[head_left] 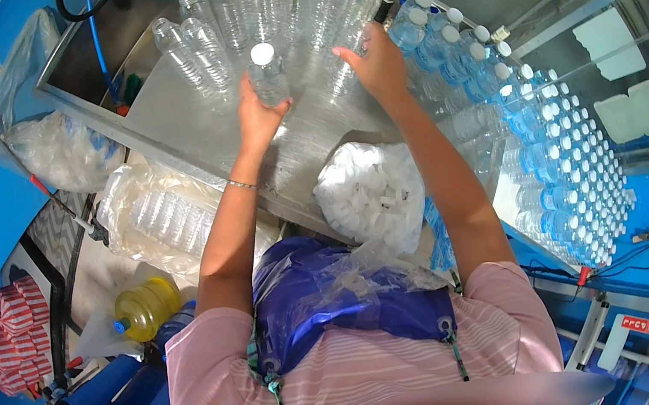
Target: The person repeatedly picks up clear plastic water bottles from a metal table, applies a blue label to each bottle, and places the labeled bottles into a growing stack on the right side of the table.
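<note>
My left hand is wrapped round a clear plastic bottle with a white cap, above the steel counter. To its right, my right hand is raised with the thumb spread from the fingers, and I see nothing gripped in it. Just beyond that hand stand clear bottles. More clear bottles without caps are grouped at the back of the counter. A plastic bag of white caps rests at the counter's near edge, between my forearms.
Many capped bottles stand in rows along the right. A metal sink lies at the back left. Below the counter's left edge are a bag of bottles and a large bottle of yellow liquid.
</note>
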A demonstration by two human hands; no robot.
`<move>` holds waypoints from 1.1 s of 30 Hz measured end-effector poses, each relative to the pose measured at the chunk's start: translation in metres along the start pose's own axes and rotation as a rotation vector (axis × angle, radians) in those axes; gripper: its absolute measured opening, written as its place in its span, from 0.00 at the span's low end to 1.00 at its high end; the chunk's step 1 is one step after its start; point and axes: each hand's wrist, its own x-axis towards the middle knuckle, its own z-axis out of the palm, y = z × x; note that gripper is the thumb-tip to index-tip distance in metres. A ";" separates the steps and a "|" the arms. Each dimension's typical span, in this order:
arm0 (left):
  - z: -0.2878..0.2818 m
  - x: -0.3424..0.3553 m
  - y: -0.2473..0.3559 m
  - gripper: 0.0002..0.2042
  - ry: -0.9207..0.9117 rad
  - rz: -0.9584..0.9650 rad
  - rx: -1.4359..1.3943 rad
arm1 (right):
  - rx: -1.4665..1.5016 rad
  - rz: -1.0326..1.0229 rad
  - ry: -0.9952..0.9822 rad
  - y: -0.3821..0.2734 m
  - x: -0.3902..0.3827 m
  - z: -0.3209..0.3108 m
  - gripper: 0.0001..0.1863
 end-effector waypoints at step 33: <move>0.213 -0.058 0.178 0.38 -1.016 0.307 -0.026 | -0.213 0.238 -0.517 -0.018 -0.209 -0.094 0.13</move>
